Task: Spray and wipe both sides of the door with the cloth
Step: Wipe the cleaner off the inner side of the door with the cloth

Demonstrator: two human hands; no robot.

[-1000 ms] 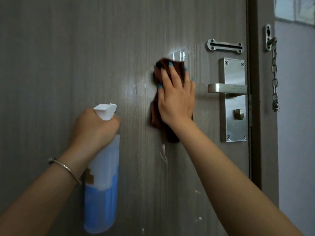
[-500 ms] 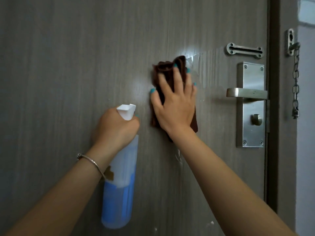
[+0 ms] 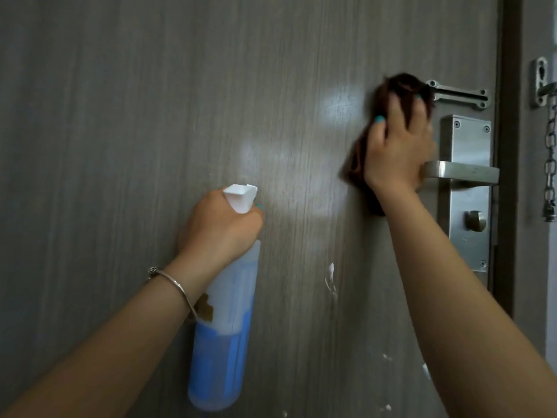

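Brown cloth point(image 3: 358, 158): pressed to the door point(image 3: 150, 116) at 2 o'clock, just left of the lever handle point(image 3: 464, 173).
Right hand point(image 3: 394, 149): fingers bent over the cloth, blurred.
Left hand point(image 3: 220, 227): wrapped round the spray bottle point(image 3: 223, 342) neck, at 6 o'clock.
Door chain point(image 3: 550, 164): hanging at 3 o'clock.

pale wall point(image 3: 539, 267), perhaps grey, dim
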